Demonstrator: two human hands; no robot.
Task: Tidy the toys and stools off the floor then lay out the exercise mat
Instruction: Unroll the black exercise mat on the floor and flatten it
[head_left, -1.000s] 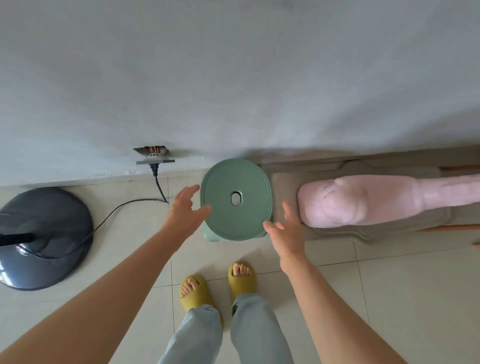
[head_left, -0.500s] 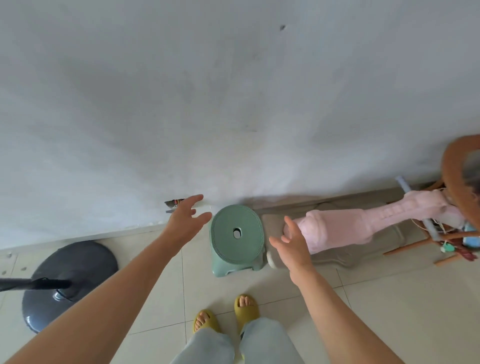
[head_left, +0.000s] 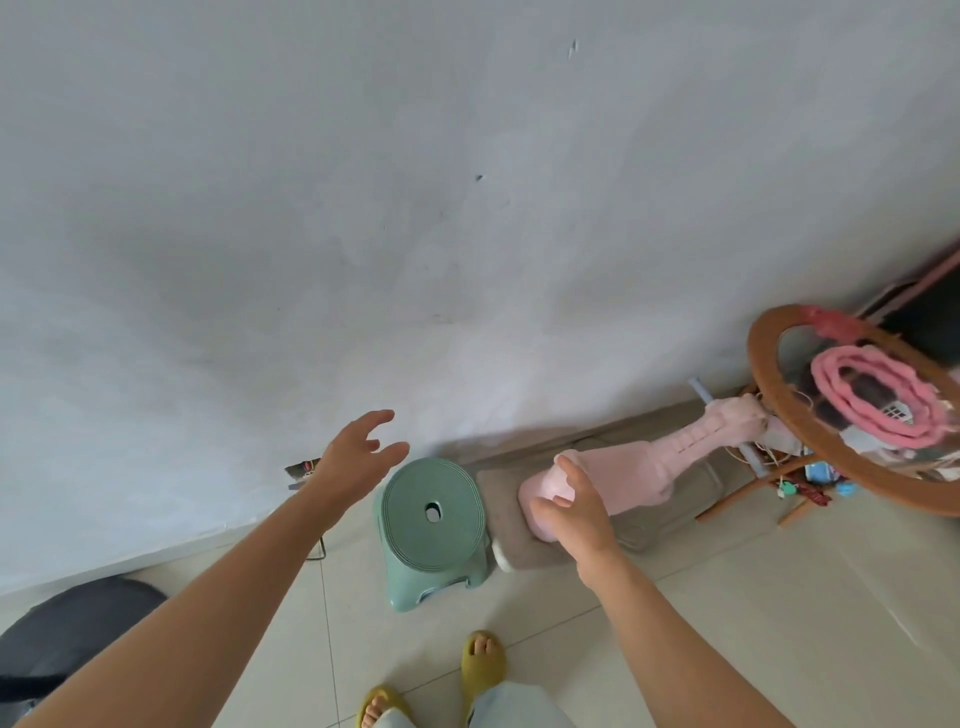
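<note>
Against the wall, on the tiled floor (head_left: 727, 623), the green plastic stool (head_left: 431, 525) stands upright, just beside a grey pad carrying a pink cushioned piece (head_left: 623, 478). Farther right, a rattan-framed round mirror (head_left: 852, 410) leans over a clutter of small toys (head_left: 810, 486). Likely trouble, as I judge it: a careless sweep toward those toys could knock the mirror over, and the cable near the fan base (head_left: 78, 623) could snag a foot. Both arms reach forward above the stool. Neither grip holds anything: the left hand (head_left: 356, 460) hovers with fingers spread wide, the right hand (head_left: 574, 512) hangs relaxed, fingers loosely bent, over the pink piece.
</note>
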